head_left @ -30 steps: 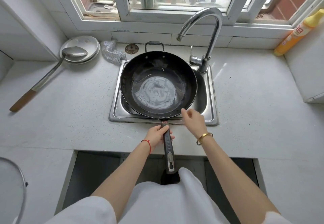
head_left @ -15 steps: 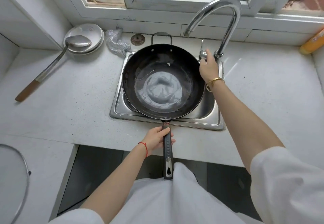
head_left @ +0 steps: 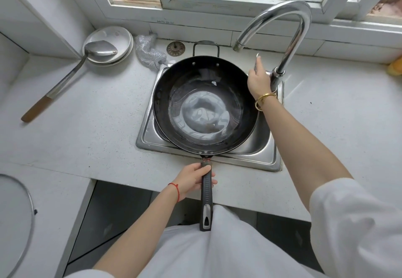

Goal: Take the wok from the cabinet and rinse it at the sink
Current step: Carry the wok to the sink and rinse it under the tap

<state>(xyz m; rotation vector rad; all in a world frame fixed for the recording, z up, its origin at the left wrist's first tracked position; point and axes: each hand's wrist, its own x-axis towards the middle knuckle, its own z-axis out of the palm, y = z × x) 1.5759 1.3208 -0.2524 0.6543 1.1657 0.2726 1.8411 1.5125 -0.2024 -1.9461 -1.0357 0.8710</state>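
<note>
A black wok (head_left: 205,106) rests across the steel sink (head_left: 256,153), with a shallow pool of water in its bottom. Its long black handle (head_left: 206,193) points toward me over the counter edge. My left hand (head_left: 193,180) is closed around the handle near the wok. My right hand (head_left: 258,80) reaches past the wok's right rim and grips the tap lever (head_left: 257,60) beside the base of the curved chrome faucet (head_left: 289,38). No water runs from the spout.
A metal ladle (head_left: 65,82) with a wooden grip lies on stacked white plates (head_left: 113,40) at the back left. A steel scourer (head_left: 150,53) and a sink strainer (head_left: 175,48) sit behind the sink. A glass lid (head_left: 17,219) is at the lower left. A yellow bottle (head_left: 396,67) is at the right edge.
My right hand went from the wok's near rim to the tap and now holds the lever, which stands raised. My left hand stays on the handle. The camera has leaned closer.
</note>
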